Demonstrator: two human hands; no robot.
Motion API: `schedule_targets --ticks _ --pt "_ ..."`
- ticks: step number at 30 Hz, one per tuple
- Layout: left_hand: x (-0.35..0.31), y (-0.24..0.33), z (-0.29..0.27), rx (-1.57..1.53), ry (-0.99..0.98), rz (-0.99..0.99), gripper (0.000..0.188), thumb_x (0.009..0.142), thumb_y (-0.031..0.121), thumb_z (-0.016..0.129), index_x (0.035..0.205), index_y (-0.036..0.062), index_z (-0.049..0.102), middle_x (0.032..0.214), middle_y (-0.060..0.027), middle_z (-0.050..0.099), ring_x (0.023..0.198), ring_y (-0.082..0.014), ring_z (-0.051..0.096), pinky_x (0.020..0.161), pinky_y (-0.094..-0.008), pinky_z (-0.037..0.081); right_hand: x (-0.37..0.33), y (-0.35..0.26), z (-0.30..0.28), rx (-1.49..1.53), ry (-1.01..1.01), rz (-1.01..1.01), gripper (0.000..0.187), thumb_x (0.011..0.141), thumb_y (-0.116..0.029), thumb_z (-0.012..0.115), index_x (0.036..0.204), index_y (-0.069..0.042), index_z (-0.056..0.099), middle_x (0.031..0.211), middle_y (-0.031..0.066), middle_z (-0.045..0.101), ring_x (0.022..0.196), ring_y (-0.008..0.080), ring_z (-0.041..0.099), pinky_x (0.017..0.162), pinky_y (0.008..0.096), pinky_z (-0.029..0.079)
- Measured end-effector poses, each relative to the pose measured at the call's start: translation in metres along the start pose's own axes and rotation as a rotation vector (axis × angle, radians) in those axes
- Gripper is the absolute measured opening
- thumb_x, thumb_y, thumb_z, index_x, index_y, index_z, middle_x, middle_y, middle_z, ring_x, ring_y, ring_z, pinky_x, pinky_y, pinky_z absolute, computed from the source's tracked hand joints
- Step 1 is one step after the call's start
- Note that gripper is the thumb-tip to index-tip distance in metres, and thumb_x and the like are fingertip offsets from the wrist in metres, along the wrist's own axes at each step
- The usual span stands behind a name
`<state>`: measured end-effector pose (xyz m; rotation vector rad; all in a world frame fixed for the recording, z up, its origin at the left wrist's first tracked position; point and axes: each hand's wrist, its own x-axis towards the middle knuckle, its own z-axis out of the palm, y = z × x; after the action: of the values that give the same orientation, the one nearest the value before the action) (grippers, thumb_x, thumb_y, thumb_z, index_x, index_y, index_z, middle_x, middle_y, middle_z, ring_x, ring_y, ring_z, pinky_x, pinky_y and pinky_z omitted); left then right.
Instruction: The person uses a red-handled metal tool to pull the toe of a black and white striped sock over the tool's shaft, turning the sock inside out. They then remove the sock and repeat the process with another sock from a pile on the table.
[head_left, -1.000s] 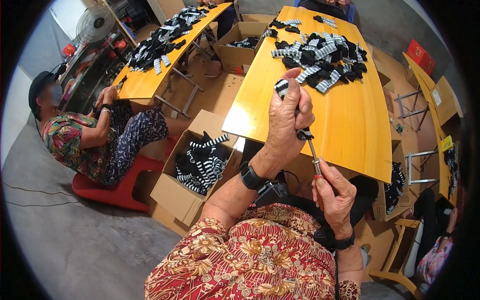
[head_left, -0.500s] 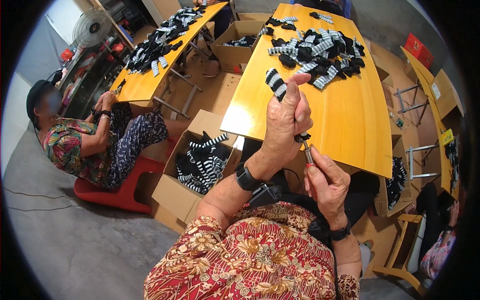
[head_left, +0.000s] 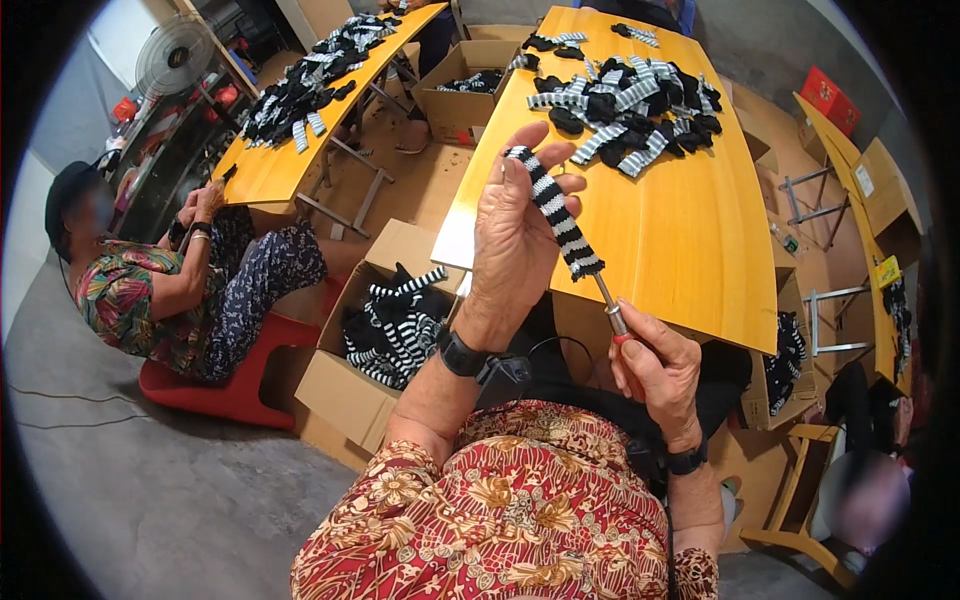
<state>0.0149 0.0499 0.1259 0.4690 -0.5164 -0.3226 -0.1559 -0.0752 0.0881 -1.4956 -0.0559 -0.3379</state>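
My right hand (head_left: 655, 365) is closed round the red handle of a metal rod tool (head_left: 616, 320). Over the upper part of its shaft runs a black-and-white striped knit sock (head_left: 557, 212), stretched out along the rod and slanting up to the left. My left hand (head_left: 515, 230) stands behind the sock with palm toward it and fingers apart. Its thumb is close to the sock's upper end; whether it touches cannot be told. Both hands are above the near edge of the yellow table (head_left: 680, 250).
Striped and black socks (head_left: 630, 105) lie heaped on the table. A cardboard box (head_left: 340, 400) of socks stands at my left, another box (head_left: 785, 385) at my right. A person (head_left: 170, 270) sits on a red chair (head_left: 215, 400) by a second table (head_left: 255, 180).
My left hand has loosened from its grip round the sock and moved up and left. The sock now shows at full length along the rod; my right hand keeps its hold.
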Motion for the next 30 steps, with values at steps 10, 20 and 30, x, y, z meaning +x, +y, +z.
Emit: schedule_targets --ticks 10,20,30 --pt "-0.001 -0.004 0.016 0.024 0.048 0.026 0.05 0.101 0.041 0.042 0.134 0.0027 0.042 0.09 -0.0018 0.061 0.05 -0.0033 0.033 0.045 -0.0182 0.03 -0.017 0.012 0.007 0.001 0.024 -0.053 0.037 0.09 0.001 0.054 0.126 -0.001 0.059 0.081 0.0054 0.058 0.056 0.0072 0.053 0.045 0.0196 0.04" --pt "0.004 -0.009 0.026 -0.156 0.01 0.014 0.038 0.104 0.037 0.034 0.134 0.014 0.043 0.095 -0.0028 0.057 0.05 -0.003 0.033 0.047 -0.0167 0.028 -0.015 0.016 0.004 -0.198 0.084 -0.235 0.037 0.087 0.005 0.055 0.123 0.002 0.06 0.079 0.0046 0.057 0.058 0.0078 0.052 0.048 0.0215 0.041" --pt "-0.005 -0.016 0.055 0.011 0.049 0.03 0.047 0.103 0.039 0.036 0.14 0.0108 0.037 0.072 0.0032 0.055 0.044 -0.0019 0.03 0.044 -0.0162 0.026 -0.01 0.009 0.015 -0.227 0.142 -0.345 0.035 0.092 -0.002 0.052 0.127 0.001 0.057 0.078 0.0045 0.056 0.056 0.0073 0.052 0.046 0.0211 0.039"
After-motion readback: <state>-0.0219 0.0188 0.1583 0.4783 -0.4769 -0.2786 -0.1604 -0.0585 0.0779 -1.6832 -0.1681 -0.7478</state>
